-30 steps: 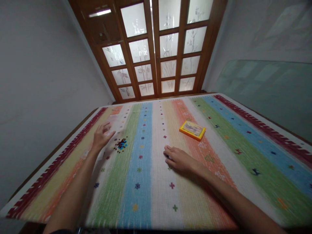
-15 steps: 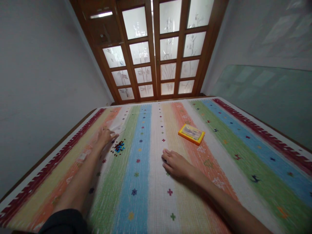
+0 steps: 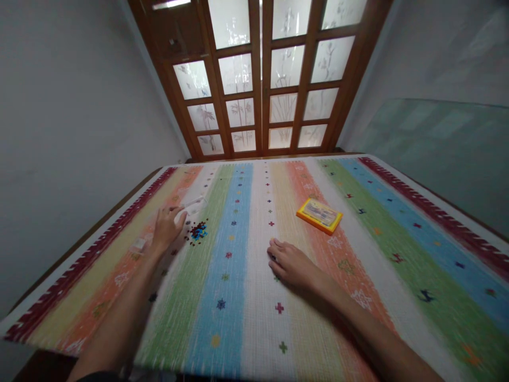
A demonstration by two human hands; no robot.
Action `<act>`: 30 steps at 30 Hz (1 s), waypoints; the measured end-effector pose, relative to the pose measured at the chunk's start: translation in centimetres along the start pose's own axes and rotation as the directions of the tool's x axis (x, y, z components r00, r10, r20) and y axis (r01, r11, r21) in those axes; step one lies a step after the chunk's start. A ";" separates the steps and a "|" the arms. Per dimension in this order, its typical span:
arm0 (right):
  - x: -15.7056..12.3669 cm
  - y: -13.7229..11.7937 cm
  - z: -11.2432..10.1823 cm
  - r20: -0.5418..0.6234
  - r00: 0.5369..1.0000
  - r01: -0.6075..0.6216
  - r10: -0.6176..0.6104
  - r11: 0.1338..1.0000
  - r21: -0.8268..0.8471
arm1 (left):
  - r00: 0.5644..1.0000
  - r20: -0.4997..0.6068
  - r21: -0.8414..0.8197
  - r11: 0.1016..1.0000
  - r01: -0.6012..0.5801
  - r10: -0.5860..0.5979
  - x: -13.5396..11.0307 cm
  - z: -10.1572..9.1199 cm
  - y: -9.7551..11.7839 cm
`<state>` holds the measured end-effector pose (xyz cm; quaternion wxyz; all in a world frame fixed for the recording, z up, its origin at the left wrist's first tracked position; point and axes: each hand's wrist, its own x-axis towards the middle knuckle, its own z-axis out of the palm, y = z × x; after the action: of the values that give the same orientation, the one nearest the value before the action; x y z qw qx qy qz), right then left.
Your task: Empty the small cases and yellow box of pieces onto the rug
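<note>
My left hand [image 3: 167,229] is over the left side of the table, thumb and fingers apart. Its fingertips reach the near edge of a clear plastic bag [image 3: 194,206]; whether they touch it I cannot tell. Just right of that hand lies a loose pile of tiny dark red and blue pieces [image 3: 198,231], like beads. My right hand [image 3: 292,264] rests on the cloth's middle white stripe, fingers curled inward and pressed together. Whatever it may hold is hidden by the fingers. Beyond it sits a yellow-orange box [image 3: 319,215] with a picture-like top.
A striped cloth [image 3: 254,318] covers the table. Left of my left forearm lies a small clear packet [image 3: 139,244]. Wooden doors with glass panes [image 3: 262,101] stand behind the far edge. A pale green glass-like panel [image 3: 445,154] leans along the right wall.
My left hand has drawn slightly back, and its thumb has spread away from the fingers. My right hand stays curled in about the same place. The view has shifted a little.
</note>
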<state>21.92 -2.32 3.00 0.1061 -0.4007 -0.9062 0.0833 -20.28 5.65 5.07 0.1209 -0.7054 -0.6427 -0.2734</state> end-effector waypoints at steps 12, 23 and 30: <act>0.1 0.2 0.4 0.008 1.000 0.019 -0.018 0.999 -0.051 | 0.952 0.304 -0.221 0.970 0.099 -0.028 -4.1 4.6 4.4; -0.1 0.2 0.7 -0.011 1.000 0.010 -0.010 1.000 -0.017 | 0.987 0.161 -0.385 0.921 0.056 0.007 -2.7 4.7 5.3; -0.7 0.7 -0.2 0.059 0.998 0.009 -0.013 0.997 0.071 | 0.986 0.108 -0.546 0.821 0.168 -0.129 -2.5 4.1 6.0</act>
<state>22.90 -2.34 2.97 0.0939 -0.3891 -0.9076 0.1265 -13.53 4.82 1.48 -0.1311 -0.6667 -0.5929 -0.4323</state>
